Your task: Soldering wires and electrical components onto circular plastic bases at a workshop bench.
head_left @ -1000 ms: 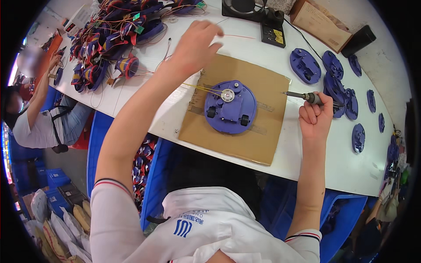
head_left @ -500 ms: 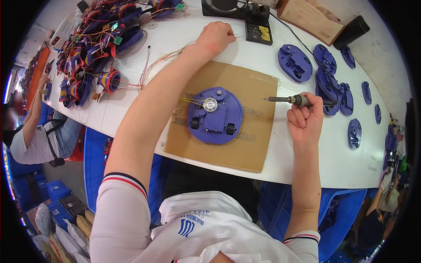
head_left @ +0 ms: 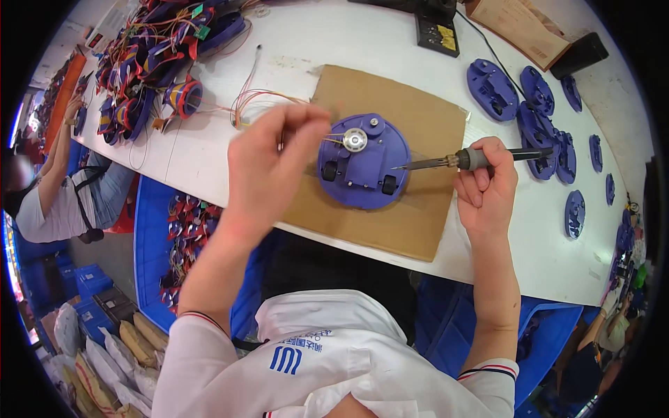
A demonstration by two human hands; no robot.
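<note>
A round purple plastic base (head_left: 368, 197) lies on a brown cardboard sheet (head_left: 418, 216) in front of me. It carries two small black wheels and a round silver part (head_left: 355, 140) with thin yellowish wires running left. My left hand (head_left: 268, 164) hovers at the base's left side, thumb and fingers pinched near those wires. Motion blur hides what the pinch holds. In my right hand (head_left: 486, 191) is a soldering iron (head_left: 474, 159), gripped by its dark handle. Its tip points left, over the right part of the base near a wheel.
Purple, red and yellow wired assemblies (head_left: 139, 66) are piled at the left. More purple bases (head_left: 493, 89) lie at the right. An iron stand with a yellow sponge (head_left: 437, 35) stands at the back, its cord running right. A blue bin (head_left: 150, 237) sits below the table edge; another person works far left.
My left hand has come back from beside the sponge holder to the base's left side. The soldering iron's tip has moved left, over the base. The whole view has shifted slightly.
</note>
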